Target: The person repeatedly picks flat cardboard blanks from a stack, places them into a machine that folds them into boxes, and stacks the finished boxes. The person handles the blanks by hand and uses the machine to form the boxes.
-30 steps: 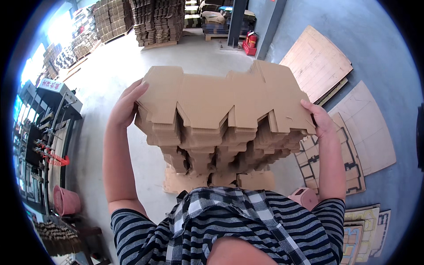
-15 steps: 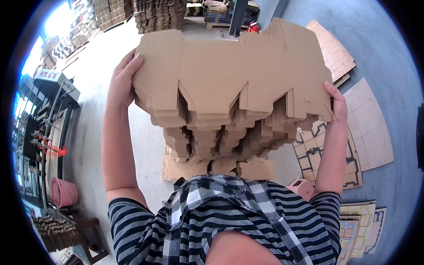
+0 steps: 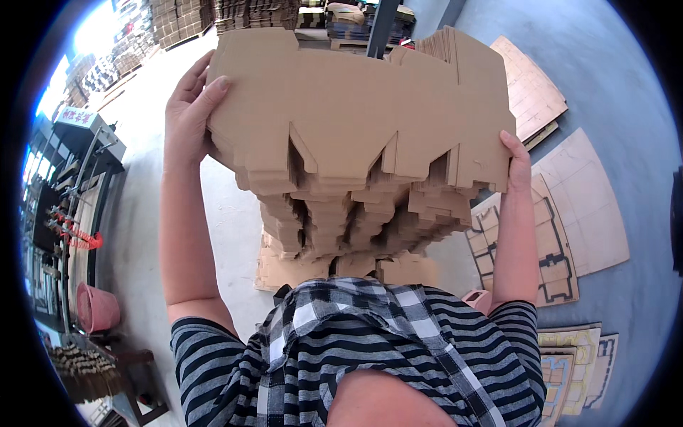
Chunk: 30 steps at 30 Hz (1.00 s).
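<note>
A tall stack of die-cut cardboard blanks (image 3: 370,107) rises in front of my chest, brown and flat, with notches cut along the near side. My left hand (image 3: 191,107) grips its left edge, thumb on the top face and fingers along the side. At the right edge my right hand (image 3: 519,164) holds the cardboard, its fingertips at the rim and the rest of the fingers partly hidden. Lower layers of the stack sit slightly uneven, and more cardboard (image 3: 292,272) lies under them near my apron.
Cutting-die boards (image 3: 555,245) lie on the floor at right, others (image 3: 573,356) nearer me. A pink bucket (image 3: 98,307) and a machine (image 3: 85,178) stand at left. Beside my right elbow is a pink object (image 3: 477,299). Cardboard piles (image 3: 181,21) stand far back beyond a dark post (image 3: 383,28).
The top blanks and my right hand have shifted left, and the upper blanks look more evenly lined up. My left hand has moved slightly left, its fingers straighter. The view has shifted a little.
</note>
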Each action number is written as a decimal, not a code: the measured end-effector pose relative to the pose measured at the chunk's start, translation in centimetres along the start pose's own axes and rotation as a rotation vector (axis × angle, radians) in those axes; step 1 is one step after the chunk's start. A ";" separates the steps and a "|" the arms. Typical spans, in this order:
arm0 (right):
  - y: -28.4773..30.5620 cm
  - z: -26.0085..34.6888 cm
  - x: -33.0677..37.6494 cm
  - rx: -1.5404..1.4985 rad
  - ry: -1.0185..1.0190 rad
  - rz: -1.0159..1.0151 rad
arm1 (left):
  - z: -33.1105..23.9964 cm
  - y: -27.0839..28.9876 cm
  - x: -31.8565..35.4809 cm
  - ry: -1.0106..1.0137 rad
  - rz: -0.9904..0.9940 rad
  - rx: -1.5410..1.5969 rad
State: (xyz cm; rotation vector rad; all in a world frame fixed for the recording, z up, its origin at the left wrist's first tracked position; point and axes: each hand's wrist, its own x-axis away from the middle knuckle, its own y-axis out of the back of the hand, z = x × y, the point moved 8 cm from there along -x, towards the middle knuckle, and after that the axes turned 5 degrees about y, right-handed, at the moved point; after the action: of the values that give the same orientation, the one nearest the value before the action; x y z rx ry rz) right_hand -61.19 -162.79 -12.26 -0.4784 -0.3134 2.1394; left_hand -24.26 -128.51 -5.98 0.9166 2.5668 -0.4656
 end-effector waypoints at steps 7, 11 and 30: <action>0.1 -1.6 1.5 -0.022 -0.112 0.031 | -1.1 -0.1 0.2 -0.057 -0.010 0.018; 1.0 -2.6 1.7 -0.018 -0.151 0.068 | -1.4 -0.3 0.4 -0.058 -0.020 -0.012; 2.0 2.4 -0.4 0.014 0.342 0.278 | -2.3 1.7 3.2 -0.396 0.033 0.084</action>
State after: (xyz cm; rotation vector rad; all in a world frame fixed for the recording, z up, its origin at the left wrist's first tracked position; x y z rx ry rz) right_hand -63.48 -164.39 -10.86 -0.9097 -0.0390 2.2722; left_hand -25.95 -124.60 -5.72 0.7998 2.1850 -0.6755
